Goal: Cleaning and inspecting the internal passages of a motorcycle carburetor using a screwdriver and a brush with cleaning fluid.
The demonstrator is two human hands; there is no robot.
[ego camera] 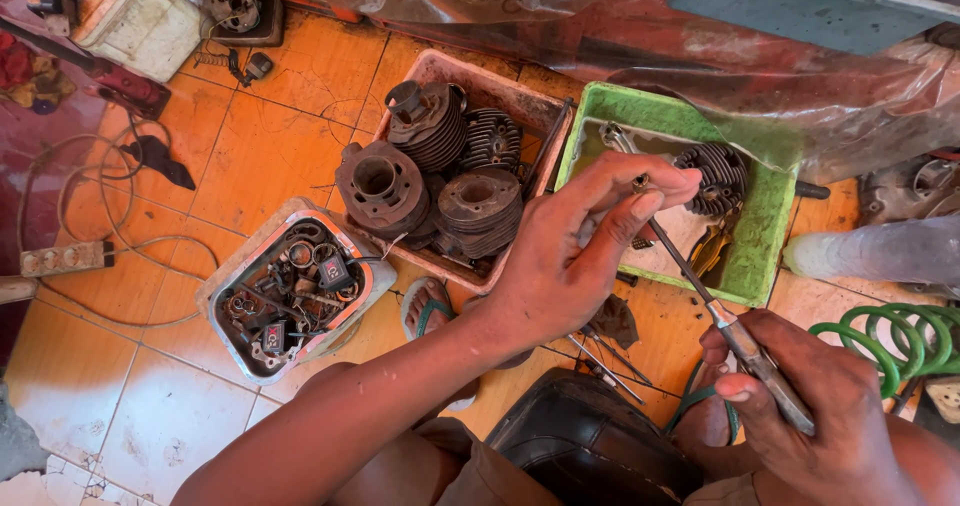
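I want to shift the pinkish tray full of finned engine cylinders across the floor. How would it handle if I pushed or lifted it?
Probably heavy: the tray is packed with several finned metal cylinders. They lie loosely piled, so they may shift or clank if it tips. On the smooth orange tiled floor it would likely slide more easily than lift.

A long, slim metal screwdriver (pixel 715 311) slants upward-left, handle end low, tip meeting a small brass part (pixel 640 182).

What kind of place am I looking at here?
Probably a small engine repair workshop, worked on the floor. A pink plastic tray holds finned metal engine cylinders, a battered tin is full of small greasy parts, and the right hand grips a long metal screwdriver.
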